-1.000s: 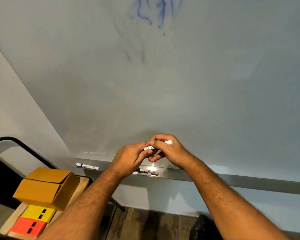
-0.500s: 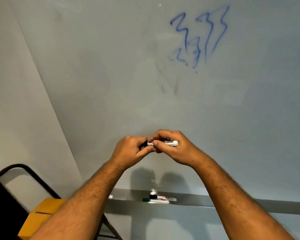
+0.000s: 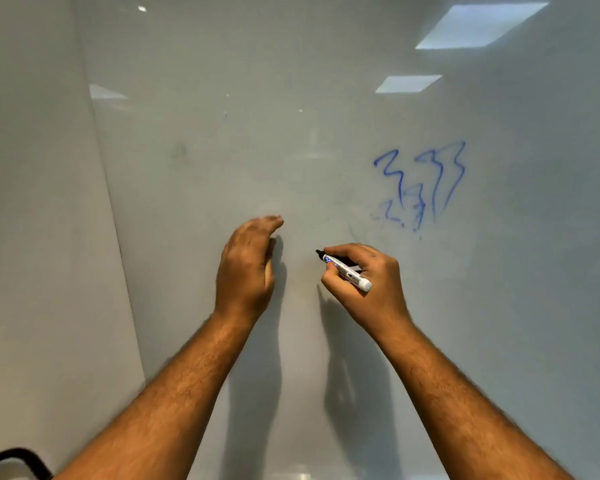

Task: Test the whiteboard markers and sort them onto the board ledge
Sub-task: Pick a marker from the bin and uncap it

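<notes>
Uncapped marker up at the whiteboard now, white barrel, dark nib aimed up and left and sitting right at the surface, though whether it actually touches I can't tell. The right hand has it in a writing grip, fingers curled and clamped round the barrel. The left hand hangs beside it with fingers loosely together against or just off the board; whether the cap is tucked inside is hidden. Risks here: a dry nib giving a faint line that gets misjudged, a stroke running into the blue scribble to the right and muddying the test, or the left palm smearing fresh ink. There is print on the barrel, but it's too blurred to read. The scribble reads as squiggles, perhaps threes. Ledge is out of view.
</notes>
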Demonstrator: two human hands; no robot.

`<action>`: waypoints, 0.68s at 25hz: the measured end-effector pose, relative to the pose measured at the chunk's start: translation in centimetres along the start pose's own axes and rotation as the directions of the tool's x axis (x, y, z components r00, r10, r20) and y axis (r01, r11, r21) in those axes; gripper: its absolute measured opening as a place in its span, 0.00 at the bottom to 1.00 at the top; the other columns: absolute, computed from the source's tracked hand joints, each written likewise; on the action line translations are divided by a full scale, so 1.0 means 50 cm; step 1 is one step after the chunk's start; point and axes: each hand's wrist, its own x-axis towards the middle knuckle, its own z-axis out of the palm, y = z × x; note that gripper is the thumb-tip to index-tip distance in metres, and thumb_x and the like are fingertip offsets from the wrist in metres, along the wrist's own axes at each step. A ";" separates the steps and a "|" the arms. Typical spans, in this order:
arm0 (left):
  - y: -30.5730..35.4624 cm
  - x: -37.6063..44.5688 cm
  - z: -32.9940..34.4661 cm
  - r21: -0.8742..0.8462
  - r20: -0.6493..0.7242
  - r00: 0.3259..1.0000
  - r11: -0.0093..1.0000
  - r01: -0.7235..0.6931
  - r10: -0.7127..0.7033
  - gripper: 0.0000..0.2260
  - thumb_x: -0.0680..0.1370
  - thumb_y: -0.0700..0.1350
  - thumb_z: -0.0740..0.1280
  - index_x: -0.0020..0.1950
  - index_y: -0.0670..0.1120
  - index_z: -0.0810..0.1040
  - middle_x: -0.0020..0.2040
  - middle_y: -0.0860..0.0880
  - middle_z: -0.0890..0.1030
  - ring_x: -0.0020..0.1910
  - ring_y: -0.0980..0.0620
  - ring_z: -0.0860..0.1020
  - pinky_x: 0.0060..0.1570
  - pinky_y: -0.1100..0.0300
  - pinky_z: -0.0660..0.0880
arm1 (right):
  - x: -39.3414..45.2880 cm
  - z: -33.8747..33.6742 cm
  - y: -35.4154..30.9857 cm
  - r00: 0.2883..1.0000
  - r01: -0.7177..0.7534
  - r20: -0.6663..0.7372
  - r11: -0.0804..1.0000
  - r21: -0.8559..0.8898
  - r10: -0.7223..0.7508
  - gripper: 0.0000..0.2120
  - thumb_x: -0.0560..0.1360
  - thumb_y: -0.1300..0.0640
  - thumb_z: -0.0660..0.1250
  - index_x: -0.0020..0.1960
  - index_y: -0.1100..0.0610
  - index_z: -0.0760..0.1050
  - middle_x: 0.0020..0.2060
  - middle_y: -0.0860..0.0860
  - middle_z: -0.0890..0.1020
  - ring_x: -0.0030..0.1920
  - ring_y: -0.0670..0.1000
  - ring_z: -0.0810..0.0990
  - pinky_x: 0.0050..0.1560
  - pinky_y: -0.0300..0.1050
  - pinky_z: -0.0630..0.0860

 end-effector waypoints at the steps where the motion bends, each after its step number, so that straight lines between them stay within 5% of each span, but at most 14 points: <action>1: -0.003 0.043 0.000 0.040 -0.012 0.998 0.997 -0.059 0.059 0.19 0.85 0.36 0.61 0.75 0.45 0.76 0.74 0.48 0.77 0.77 0.48 0.71 0.77 0.49 0.68 | 0.020 0.006 -0.004 0.998 0.052 -0.026 0.998 -0.041 -0.053 0.09 0.73 0.62 0.76 0.53 0.55 0.88 0.46 0.45 0.88 0.44 0.45 0.86 0.45 0.37 0.82; 7: -0.030 0.195 0.053 0.129 -0.092 0.990 0.987 -0.091 0.104 0.27 0.84 0.34 0.60 0.82 0.50 0.67 0.84 0.52 0.63 0.85 0.51 0.54 0.84 0.44 0.52 | 0.180 0.014 -0.019 0.921 0.295 -0.171 0.913 -0.281 -0.350 0.06 0.76 0.59 0.77 0.51 0.60 0.87 0.45 0.52 0.88 0.42 0.48 0.85 0.45 0.40 0.83; 11: -0.041 0.175 0.087 0.212 -0.171 0.972 0.969 -0.125 0.163 0.31 0.79 0.32 0.62 0.82 0.47 0.66 0.84 0.50 0.63 0.85 0.48 0.55 0.83 0.43 0.50 | 0.198 0.022 0.006 0.868 0.424 -0.050 0.790 -0.443 -0.494 0.02 0.73 0.63 0.74 0.46 0.60 0.84 0.40 0.53 0.85 0.38 0.53 0.82 0.41 0.45 0.80; 17: -0.044 0.169 0.090 0.274 -0.184 0.962 0.951 -0.145 0.200 0.31 0.79 0.33 0.64 0.82 0.46 0.67 0.84 0.48 0.63 0.84 0.46 0.57 0.83 0.43 0.49 | 0.097 0.016 0.058 0.925 0.330 -0.027 0.838 -0.435 -0.379 0.04 0.69 0.66 0.73 0.42 0.59 0.80 0.36 0.51 0.80 0.34 0.51 0.78 0.36 0.44 0.77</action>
